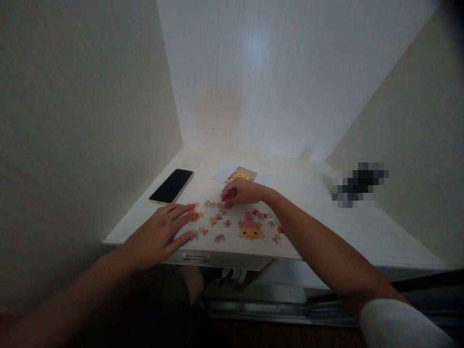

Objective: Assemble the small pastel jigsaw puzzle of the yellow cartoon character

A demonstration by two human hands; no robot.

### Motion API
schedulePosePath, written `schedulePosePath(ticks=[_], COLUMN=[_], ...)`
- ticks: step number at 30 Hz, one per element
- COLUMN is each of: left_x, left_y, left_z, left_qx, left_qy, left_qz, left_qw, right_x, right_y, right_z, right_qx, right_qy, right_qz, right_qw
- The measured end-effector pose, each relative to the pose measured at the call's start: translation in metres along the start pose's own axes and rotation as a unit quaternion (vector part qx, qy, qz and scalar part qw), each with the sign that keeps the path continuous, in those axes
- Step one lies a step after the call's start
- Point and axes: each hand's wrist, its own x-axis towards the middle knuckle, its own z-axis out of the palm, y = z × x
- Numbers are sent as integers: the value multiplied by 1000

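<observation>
Head view: left hand (159, 234) flat, fingers spread wide over small colourful cardboard puzzle pieces (217, 220); right hand (241, 192) curled, fingertips pinching pcs. Bare white desk (362, 232) right of fingers.

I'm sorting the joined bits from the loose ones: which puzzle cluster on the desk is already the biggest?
The yellow-and-pink assembled cluster near the desk's front edge, below the right hand; the other pieces around it lie single and scattered.

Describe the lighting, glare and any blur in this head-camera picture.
Head view: a bright glare patch on the back wall; the lit desk contrasts with dark side walls and the foreground. The left hand and right hand are dim; the puzzle pieces look soft. A pixelated block masks something at right.
</observation>
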Motion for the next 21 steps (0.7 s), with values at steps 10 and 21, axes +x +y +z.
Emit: schedulePosePath(ticks=[10,21], left_x=[-1,2], left_y=[2,0], left_z=[-1,6], left_qx=[-10,-8], left_qy=[9,47], left_qz=[-11,-47], left_qw=[1000,998], right_x=[-5,0], right_y=[-53,-54], right_z=[32,43], right_qx=[-30,-23], right_qy=[-52,-81], right_qz=[-73,-150], right_qw=[996,985])
